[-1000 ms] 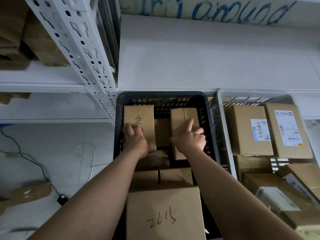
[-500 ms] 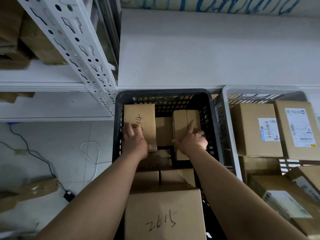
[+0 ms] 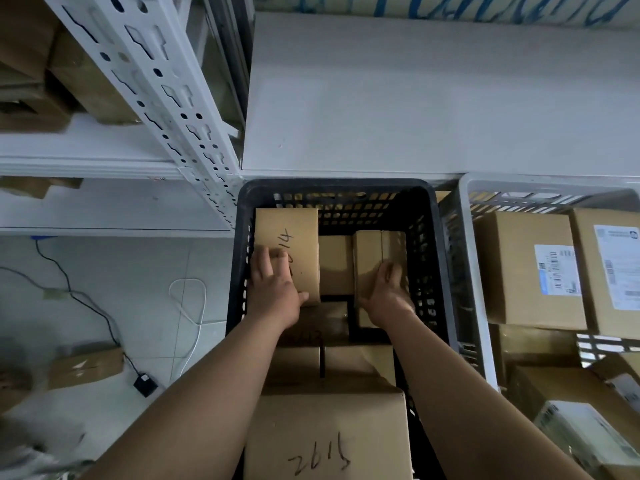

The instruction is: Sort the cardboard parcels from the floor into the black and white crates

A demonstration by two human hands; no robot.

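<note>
The black crate [image 3: 332,187] stands below me with several cardboard parcels in it. My left hand [image 3: 273,289] lies on the parcel marked "14" [image 3: 291,233] at the crate's far left, fingers on its top and thumb at its near end. My right hand [image 3: 388,296] curls around the near end of a narrow parcel [image 3: 377,249] at the far right. Between them sits a lower parcel [image 3: 334,265]. A large parcel marked "2615" [image 3: 325,434] fills the crate's near end. The white crate [image 3: 465,244] at right holds labelled parcels [image 3: 526,268].
A white perforated shelf post [image 3: 156,88] slants down to the black crate's left corner. A white shelf surface [image 3: 415,98] lies behind both crates. On the floor at left are a small parcel [image 3: 86,367], a black cable with a plug [image 3: 145,384] and a white cord [image 3: 188,299].
My right hand's outstretched finger has curled in and the hand has slid back to the narrow parcel's near end. My left hand stays on the "14" parcel. The camera has tilted slightly.
</note>
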